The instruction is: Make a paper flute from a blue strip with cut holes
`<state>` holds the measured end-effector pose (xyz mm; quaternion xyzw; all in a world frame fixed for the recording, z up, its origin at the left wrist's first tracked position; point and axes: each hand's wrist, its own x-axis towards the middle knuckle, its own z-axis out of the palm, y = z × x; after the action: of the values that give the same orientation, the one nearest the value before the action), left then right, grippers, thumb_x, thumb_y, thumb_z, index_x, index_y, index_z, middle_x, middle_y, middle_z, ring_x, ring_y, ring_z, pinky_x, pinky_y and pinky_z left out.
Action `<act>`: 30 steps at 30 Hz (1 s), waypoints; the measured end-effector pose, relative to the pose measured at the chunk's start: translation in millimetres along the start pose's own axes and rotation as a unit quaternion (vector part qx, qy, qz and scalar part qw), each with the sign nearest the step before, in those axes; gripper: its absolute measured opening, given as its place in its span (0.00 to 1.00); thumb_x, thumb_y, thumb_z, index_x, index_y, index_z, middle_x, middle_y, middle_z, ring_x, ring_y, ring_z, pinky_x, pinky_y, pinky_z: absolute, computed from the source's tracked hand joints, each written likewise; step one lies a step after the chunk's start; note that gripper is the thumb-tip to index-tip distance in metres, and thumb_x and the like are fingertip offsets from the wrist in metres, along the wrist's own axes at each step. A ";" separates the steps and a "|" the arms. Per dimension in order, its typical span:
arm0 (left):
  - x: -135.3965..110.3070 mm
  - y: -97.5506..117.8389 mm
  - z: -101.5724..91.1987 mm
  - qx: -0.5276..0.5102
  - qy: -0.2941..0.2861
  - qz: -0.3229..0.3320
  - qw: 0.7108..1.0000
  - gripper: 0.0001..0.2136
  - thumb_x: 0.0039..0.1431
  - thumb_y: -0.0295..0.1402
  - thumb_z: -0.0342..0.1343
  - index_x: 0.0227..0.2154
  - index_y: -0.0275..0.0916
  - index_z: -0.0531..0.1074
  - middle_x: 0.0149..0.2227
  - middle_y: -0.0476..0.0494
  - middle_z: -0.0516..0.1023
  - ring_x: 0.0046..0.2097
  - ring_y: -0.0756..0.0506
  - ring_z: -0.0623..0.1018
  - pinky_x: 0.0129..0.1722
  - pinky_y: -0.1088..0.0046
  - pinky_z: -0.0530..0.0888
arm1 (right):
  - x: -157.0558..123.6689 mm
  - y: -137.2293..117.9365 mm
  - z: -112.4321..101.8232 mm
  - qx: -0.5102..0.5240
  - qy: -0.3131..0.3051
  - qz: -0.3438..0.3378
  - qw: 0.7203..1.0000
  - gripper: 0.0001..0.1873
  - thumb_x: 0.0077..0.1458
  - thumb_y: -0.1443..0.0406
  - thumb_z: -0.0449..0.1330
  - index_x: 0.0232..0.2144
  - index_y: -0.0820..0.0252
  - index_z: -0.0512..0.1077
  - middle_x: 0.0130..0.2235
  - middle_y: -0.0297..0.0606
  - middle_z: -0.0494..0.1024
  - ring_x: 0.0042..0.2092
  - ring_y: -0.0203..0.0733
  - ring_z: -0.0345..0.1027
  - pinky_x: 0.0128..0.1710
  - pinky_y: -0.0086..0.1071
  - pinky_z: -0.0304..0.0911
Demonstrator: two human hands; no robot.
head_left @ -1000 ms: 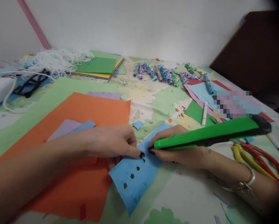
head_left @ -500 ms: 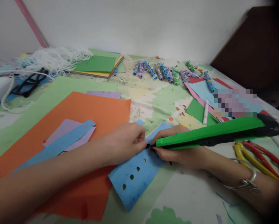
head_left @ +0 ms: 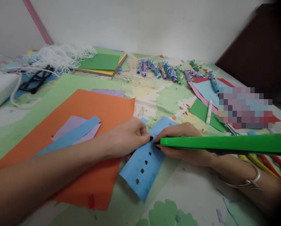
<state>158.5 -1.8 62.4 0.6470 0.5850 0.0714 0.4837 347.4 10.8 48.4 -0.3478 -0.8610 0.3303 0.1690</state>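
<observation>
A strip of blue paper (head_left: 136,169) lies slanted under both hands, with a row of several small dark holes along it. My left hand (head_left: 128,138) is closed at the strip's left edge, its thumb and fingers pinching the paper. My right hand (head_left: 182,138) is closed around the front end of a green utility knife (head_left: 225,142), whose body sticks out to the right above my wrist. The knife's tip is at the paper, close to my left thumb; the blade itself is hidden by my fingers.
An orange sheet (head_left: 93,185) with purple and blue pieces lies at left. Coloured paper stacks (head_left: 103,62), white string (head_left: 58,59) and black glasses (head_left: 35,81) are behind. Small rolled paper tubes (head_left: 168,70) line the back; a white marker (head_left: 209,112) and red-and-yellow-handled tools (head_left: 267,164) lie right.
The utility knife's rear end has swung lower and toward the camera, now reaching past the right edge. The blue strip has turned slightly more upright, and the whole view has shifted a little.
</observation>
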 end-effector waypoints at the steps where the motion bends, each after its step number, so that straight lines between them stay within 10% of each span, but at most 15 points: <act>1: -1.2 0.1 1.1 -0.039 -0.009 -0.026 0.999 0.07 0.52 0.32 0.51 0.21 0.38 0.63 0.13 0.55 0.64 0.16 0.53 0.66 0.15 0.81 0.58 | -0.1 0.0 -1.2 0.001 0.002 0.000 1.000 0.06 0.49 0.69 0.59 0.28 0.62 0.76 0.26 0.33 0.77 0.27 0.31 0.68 0.27 0.22 0.61; 8: -7.8 -3.1 0.0 -0.140 -0.184 -0.101 0.968 0.07 0.51 0.32 0.51 0.21 0.37 0.64 0.13 0.50 0.70 0.16 0.49 0.73 0.17 0.76 0.70 | 2.1 7.3 -7.3 0.077 -0.086 0.008 0.993 0.07 0.47 0.70 0.60 0.30 0.64 0.76 0.28 0.34 0.78 0.28 0.32 0.68 0.28 0.22 0.63; 30: -6.0 -2.3 2.5 -0.106 -0.157 -0.089 0.978 0.11 0.51 0.34 0.52 0.17 0.37 0.62 0.13 0.51 0.70 0.14 0.51 0.71 0.11 0.82 0.59 | 1.1 10.0 -4.9 0.056 -0.083 0.015 0.995 0.06 0.45 0.69 0.59 0.27 0.63 0.76 0.24 0.33 0.76 0.25 0.31 0.65 0.24 0.22 0.61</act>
<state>156.7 -8.5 62.3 0.5408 0.5456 -0.0129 0.6400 354.0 19.2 45.1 -0.3221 -0.8469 0.4083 0.1113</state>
